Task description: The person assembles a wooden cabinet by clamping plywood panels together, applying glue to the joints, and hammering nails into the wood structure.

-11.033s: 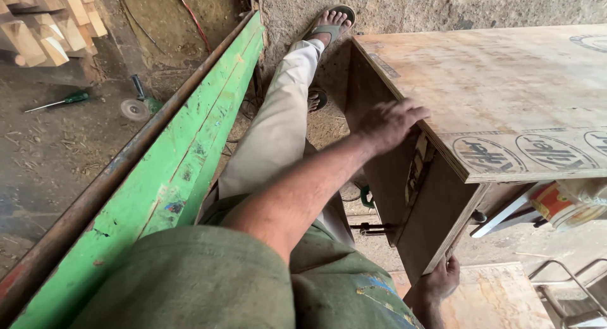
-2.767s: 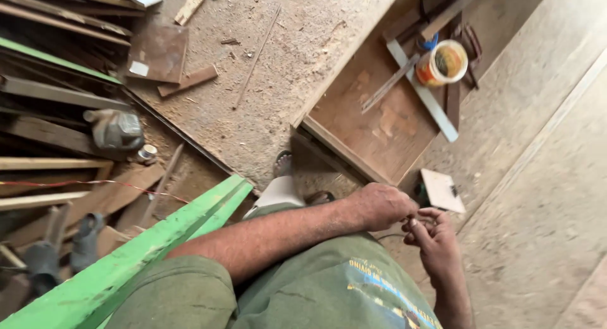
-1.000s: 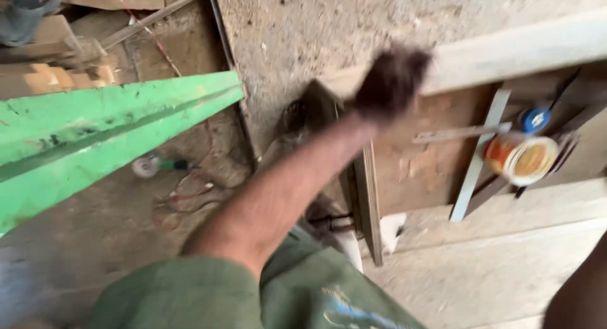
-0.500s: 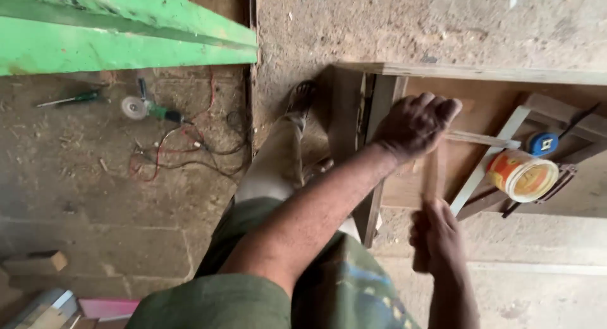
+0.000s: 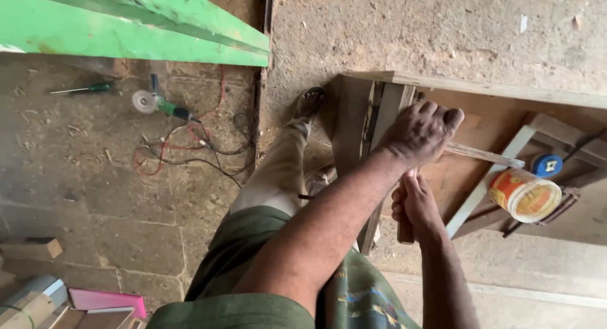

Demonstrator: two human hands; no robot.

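My left hand (image 5: 420, 131) is curled shut over the top of a thin wood strip (image 5: 404, 231), fingers pressed round it. My right hand (image 5: 414, 205) sits just below, fingers wrapped tight on the same strip, which stands upright beside the cabinet frame (image 5: 373, 107). Risk imo: grip's stacked close, so the strip could twist or slip w/ any sideways push, and knock the paint tin (image 5: 523, 195) nearby.
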